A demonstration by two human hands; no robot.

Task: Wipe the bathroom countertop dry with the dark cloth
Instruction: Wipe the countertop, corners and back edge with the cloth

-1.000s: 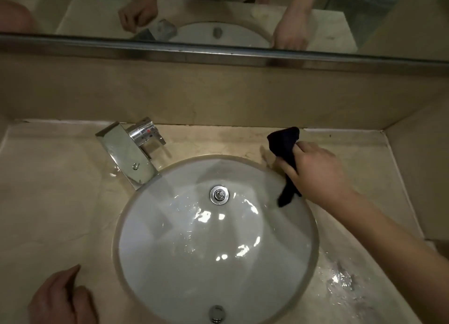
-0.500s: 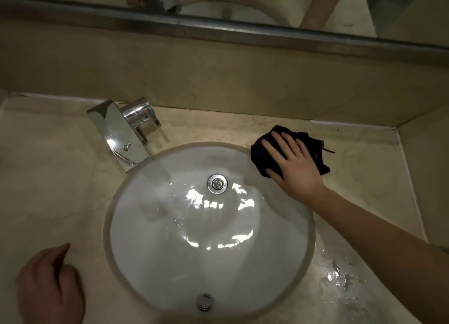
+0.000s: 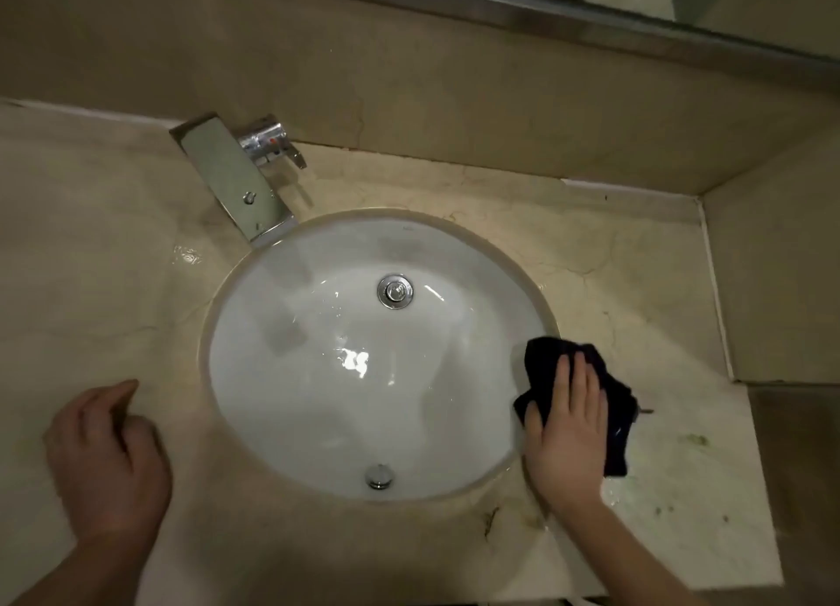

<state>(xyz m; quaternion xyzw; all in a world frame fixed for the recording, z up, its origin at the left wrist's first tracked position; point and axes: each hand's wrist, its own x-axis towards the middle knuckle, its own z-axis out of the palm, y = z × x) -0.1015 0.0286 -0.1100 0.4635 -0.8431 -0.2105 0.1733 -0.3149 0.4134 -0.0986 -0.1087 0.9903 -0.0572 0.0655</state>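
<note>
At the lower left of the frame our left hand (image 3: 107, 457) rests on the beige marble countertop (image 3: 91, 296), its fingers loosely curled and holding nothing. At the lower right our right hand (image 3: 568, 432) lies flat on the crumpled dark cloth (image 3: 613, 405), fingers straight and close together, pressing it onto the countertop just beside the right rim of the round white undermount sink (image 3: 318, 378); the cloth's left edge hangs over that rim. A wet patch shines on the stone just below the cloth. In the basin we see a small chrome overflow fitting (image 3: 379, 477) at the near wall and the chrome drain (image 3: 395, 291) further up. Beyond, at the upper left of the basin, stands the flat rectangular chrome faucet (image 3: 232, 182) with a little water (image 3: 187, 255) glinting to its left. Along the top right runs the metal-edged mirror (image 3: 682, 32).
</note>
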